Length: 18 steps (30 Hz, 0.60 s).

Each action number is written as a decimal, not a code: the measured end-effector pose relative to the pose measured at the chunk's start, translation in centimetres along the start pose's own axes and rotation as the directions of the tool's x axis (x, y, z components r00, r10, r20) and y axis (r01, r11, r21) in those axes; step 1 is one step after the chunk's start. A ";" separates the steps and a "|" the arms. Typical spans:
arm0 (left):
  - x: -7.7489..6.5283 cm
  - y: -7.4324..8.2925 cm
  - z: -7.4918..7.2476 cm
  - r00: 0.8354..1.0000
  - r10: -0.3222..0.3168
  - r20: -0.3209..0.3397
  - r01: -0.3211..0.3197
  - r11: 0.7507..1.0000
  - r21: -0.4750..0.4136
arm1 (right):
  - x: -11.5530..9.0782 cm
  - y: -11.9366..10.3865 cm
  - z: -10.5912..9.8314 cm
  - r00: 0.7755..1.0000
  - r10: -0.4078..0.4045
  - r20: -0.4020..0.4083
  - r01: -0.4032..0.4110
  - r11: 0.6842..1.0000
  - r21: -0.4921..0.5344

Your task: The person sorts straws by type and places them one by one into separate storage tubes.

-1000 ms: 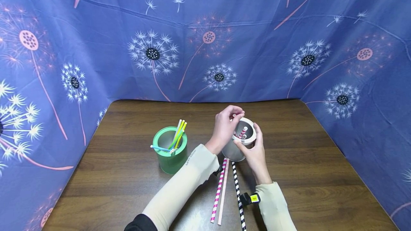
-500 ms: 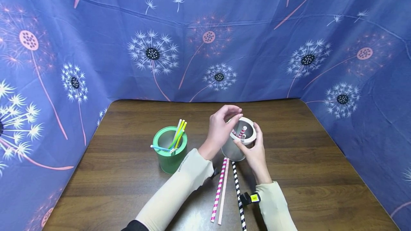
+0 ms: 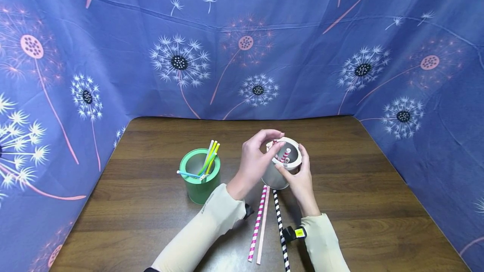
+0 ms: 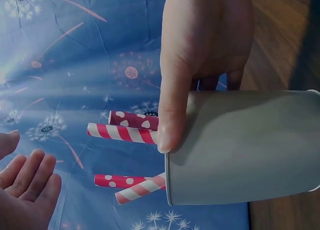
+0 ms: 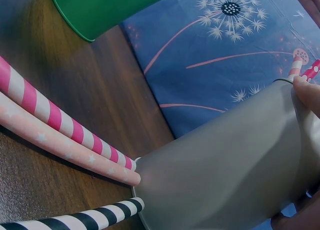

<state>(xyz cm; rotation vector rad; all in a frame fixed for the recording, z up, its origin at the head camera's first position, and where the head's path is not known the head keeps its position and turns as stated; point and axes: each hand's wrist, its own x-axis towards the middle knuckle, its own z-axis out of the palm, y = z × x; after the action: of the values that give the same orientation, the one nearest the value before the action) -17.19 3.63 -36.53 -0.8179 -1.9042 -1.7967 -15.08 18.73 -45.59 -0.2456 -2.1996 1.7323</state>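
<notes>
My right hand [image 3: 302, 181] grips the grey can [image 3: 271, 176] near its white rim, with thumb and fingers round opposite sides. Several paper straws stand inside, among them a red-and-white striped straw [image 4: 122, 134], a dark red straw with white hearts [image 4: 134, 120], a red dotted straw [image 4: 127, 181] and a pink-and-white striped straw [image 4: 140, 189]. Beside the can's left rim is my left hand [image 3: 254, 158], its thumb and fingers parted with nothing between them. In the left wrist view its fingers [image 4: 41, 182] reach toward the straw ends, apart from them.
Left of the can stands a green can [image 3: 202, 192] holding several yellow, green, white and blue straws. In front lie a pink-and-white striped straw [image 3: 257, 226], a pale pink star straw [image 3: 263, 226] and a black-and-white striped straw [image 3: 281, 230]. Behind the wooden table [image 3: 359, 171] hangs a blue cloth.
My left hand has parted its fingers, which were close together over the can's rim, and drawn back left and nearer. A red straw end now shows there. The right hand stays in place.
</notes>
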 end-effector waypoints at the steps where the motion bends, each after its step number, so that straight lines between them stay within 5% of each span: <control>1: -0.2 0.1 -0.1 1.000 -0.001 0.001 0.001 1.000 0.006 | 0.0 0.0 0.0 1.000 0.000 0.000 0.000 1.000 0.001; 18: -3.5 -0.6 0.4 0.999 0.016 -0.045 -0.019 0.999 -0.046 | 0.0 0.1 0.1 1.000 0.010 -0.002 -0.010 1.000 -0.007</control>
<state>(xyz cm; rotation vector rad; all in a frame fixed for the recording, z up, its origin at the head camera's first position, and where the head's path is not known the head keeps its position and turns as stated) -14.92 3.48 -39.24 -0.8011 -1.8282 -1.8396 -15.12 18.70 -45.67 -0.2604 -2.2068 1.7288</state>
